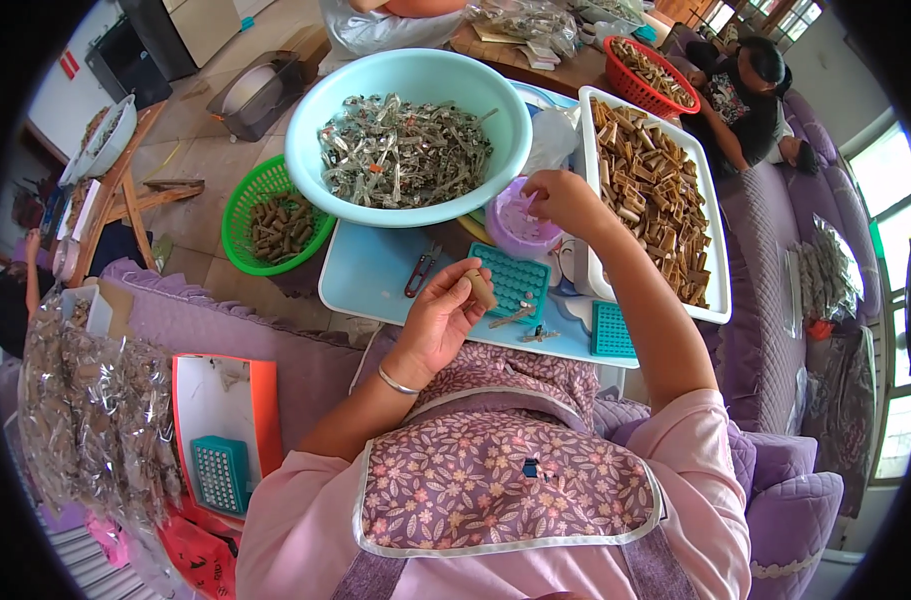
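Observation:
My left hand [437, 318] pinches a short brown cardboard-like tube [483, 291] above the front of the light blue table [370, 262]. My right hand [567, 203] reaches with fingers bent together into a small purple bowl [515, 228]; whatever they grip is too small to make out. Between the hands lies a teal tray with a grid of holes [520, 278]. Small clear-wrapped bits [538, 334] rest at its near edge. A smaller teal grid tray [613, 328] sits to the right. Left of the larger tray is a red-and-dark hand tool [417, 276].
A pale blue basin [407, 214] of small wrapped pieces stands behind. A white tray [721, 262] of brown pieces is at right, a green basket [231, 228] of tubes at left. Clear bags [100, 400] and an orange-white box [264, 400] lie lower left. Another person [745, 105] sits far right.

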Demonstrator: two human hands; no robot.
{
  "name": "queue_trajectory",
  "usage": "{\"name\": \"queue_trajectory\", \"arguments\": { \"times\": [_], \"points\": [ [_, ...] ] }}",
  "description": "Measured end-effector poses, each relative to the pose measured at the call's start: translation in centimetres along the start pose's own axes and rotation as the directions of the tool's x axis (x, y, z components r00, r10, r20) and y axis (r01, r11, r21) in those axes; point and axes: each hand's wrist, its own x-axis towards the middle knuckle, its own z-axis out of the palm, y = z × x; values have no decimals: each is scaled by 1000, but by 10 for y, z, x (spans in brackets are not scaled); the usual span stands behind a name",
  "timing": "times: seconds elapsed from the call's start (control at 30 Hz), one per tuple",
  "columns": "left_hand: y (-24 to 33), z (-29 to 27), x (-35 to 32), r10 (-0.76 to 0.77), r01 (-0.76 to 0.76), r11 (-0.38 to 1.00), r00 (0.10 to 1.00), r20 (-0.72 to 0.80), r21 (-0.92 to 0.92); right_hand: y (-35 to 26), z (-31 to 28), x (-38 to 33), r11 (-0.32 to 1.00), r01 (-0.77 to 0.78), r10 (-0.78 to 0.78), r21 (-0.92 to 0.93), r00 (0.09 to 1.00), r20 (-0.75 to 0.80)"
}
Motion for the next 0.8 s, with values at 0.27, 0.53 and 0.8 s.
{"name": "queue_trajectory", "arguments": {
  "times": [0.27,0.53,0.8],
  "points": [
    [-4,17,-5,-12,11,999,1000,22,41,-20,4,-52,914,-32,84,404,990,-112],
    [-3,30,-7,4,-7,998,998,60,55,-36,40,-96,593,162,20,789,976,-215],
    [-7,48,-16,178,-227,792,974,142,567,-37,60,-111,417,195,18,888,975,-222]
  ]
}}
